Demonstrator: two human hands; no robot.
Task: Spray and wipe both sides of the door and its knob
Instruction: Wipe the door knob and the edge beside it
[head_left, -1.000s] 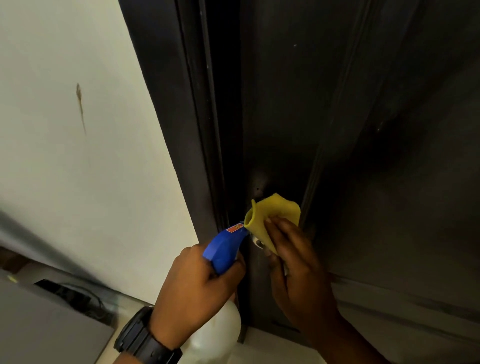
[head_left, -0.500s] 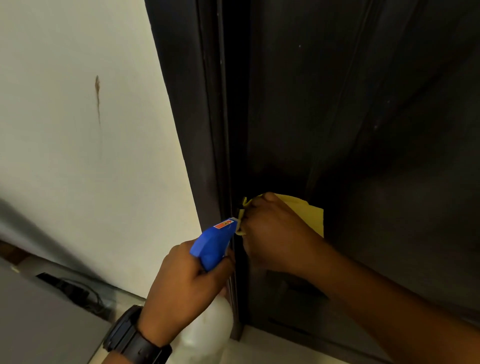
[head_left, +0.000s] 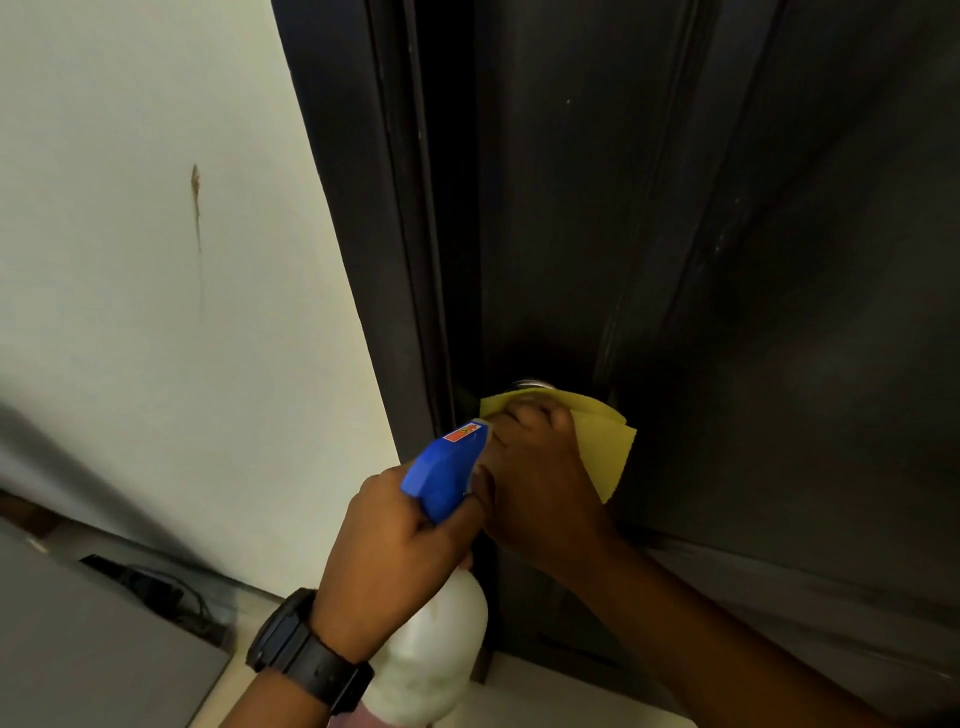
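Moved since a second ago: at the door (head_left: 727, 260)'s left edge, left hand (head_left: 395, 540) clenches the spray bottle (head_left: 441, 639) while right hand (head_left: 540, 478) now curls the yellow cloth (head_left: 608, 441) over the knob (head_left: 530, 384). Knob-wiping, seemingly; next calls for twisting rubs.

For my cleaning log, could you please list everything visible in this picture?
door: one, black, centre and right
door frame: one, black, left of door
knob: one, silver, mostly under cloth
cloth: one, yellow, over knob
spray bottle: one, white with blue head, bottom centre
wall: one, cream, left
streak: one, brown, on wall
watch: one, black, left wrist
left hand: one, holds spray bottle
right hand: one, grips cloth on knob
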